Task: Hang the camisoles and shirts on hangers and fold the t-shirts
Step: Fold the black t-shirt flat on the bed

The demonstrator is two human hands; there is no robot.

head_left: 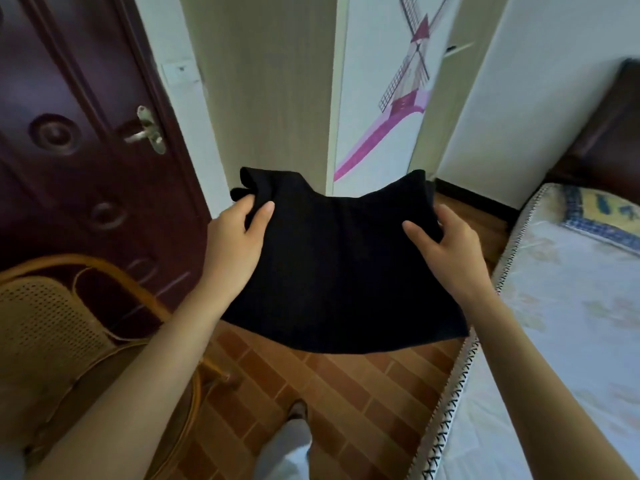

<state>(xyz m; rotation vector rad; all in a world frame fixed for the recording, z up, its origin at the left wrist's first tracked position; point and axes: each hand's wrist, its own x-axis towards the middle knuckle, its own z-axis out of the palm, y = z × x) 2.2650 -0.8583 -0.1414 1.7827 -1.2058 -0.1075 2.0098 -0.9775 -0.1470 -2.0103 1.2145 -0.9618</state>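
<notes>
Both hands, left hand (pixel 237 242) and right hand (pixel 450 247), are closed on a folded black garment (pixel 343 268), gripped by its sides above the floor (pixel 346 393).

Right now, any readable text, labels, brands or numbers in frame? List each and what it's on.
None readable.
Black garment: no visible label or print.
Wall switch plate: small dark mark, too blurred to read.
Bed cover: blue-yellow pattern, no legible lettering.
Windmill decal: picture only.
</notes>
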